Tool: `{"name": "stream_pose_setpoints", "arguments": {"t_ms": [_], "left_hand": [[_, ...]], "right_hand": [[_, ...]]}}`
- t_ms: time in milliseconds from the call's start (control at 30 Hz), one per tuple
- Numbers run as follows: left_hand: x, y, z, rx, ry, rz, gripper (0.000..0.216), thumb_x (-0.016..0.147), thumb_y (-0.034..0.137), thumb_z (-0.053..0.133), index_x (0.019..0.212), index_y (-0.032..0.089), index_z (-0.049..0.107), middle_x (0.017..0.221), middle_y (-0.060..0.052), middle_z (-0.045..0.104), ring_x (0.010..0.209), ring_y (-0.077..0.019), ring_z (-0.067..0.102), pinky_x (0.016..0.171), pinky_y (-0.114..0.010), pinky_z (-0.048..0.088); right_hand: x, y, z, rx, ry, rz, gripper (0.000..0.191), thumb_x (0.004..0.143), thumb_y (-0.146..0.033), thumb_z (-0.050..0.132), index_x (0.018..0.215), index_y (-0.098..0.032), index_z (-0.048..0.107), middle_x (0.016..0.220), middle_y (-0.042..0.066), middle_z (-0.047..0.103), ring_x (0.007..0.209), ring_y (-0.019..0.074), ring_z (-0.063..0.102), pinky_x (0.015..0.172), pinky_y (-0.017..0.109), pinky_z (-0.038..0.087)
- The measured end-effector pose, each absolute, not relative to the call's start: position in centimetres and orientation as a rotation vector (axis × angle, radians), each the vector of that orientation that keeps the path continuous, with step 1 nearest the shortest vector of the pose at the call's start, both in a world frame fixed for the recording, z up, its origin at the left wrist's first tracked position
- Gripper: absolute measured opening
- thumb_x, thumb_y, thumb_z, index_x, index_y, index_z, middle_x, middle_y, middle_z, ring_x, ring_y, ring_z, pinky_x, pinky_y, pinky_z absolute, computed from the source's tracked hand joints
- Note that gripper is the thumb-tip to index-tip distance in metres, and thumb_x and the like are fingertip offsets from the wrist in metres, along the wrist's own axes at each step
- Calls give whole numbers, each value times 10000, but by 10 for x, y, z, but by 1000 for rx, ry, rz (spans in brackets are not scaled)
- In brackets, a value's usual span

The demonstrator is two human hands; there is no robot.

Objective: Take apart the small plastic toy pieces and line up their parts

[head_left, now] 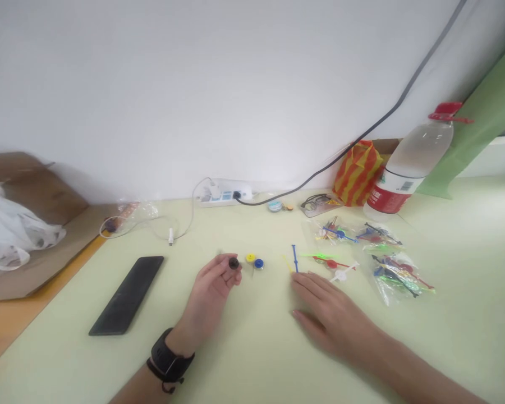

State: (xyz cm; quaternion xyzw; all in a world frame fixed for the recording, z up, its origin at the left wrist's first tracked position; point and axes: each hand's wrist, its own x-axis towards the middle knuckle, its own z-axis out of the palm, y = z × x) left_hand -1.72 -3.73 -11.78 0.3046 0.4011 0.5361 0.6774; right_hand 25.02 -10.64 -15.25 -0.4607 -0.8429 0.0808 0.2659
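Between the fingertips of my left hand (212, 286) is a small black round piece (234, 263) with a hole in its middle. Just right of it, a yellow round piece (250, 257) and a blue round piece (258, 264) rest on the table. My right hand (326, 306) lies low over the table, fingers stretched out. Its fingertips are close to a thin blue pointer (295, 258) and a thin yellow pointer (287, 262); whether they touch, I cannot tell. Beyond the hand lie green (320, 256), red (331, 264) and white pointers (344, 273).
Clear bags (398, 275) of coloured pointers lie at right, before a large water bottle (408, 168) and a striped bag (357, 174). A black phone (127, 294) lies at left. A power strip (225, 192) with cables stands by the wall. Cardboard (37, 185) is far left.
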Motion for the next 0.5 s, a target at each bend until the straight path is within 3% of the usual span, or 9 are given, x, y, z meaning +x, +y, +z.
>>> {"name": "stream_pose_setpoints", "arguments": {"t_ms": [233, 500], "left_hand": [[-9, -31, -127, 674, 894, 1117, 240, 798, 325, 811, 952, 144, 776, 827, -64, 687, 739, -158, 615, 687, -271, 506], [-8, -34, -131, 807, 887, 1068, 237, 808, 338, 827, 963, 169, 769, 832, -59, 688, 713, -156, 595, 685, -286, 463]], "right_hand": [[253, -97, -143, -1002, -2355, 451, 256, 976, -154, 540, 1184, -243, 660, 1157, 105, 744, 1088, 284, 706, 956, 484, 596], [247, -101, -156, -1092, -2275, 402, 376, 953, -152, 570, 1322, -217, 600, 1318, 143, 681, 1219, 316, 643, 1024, 517, 566]]}}
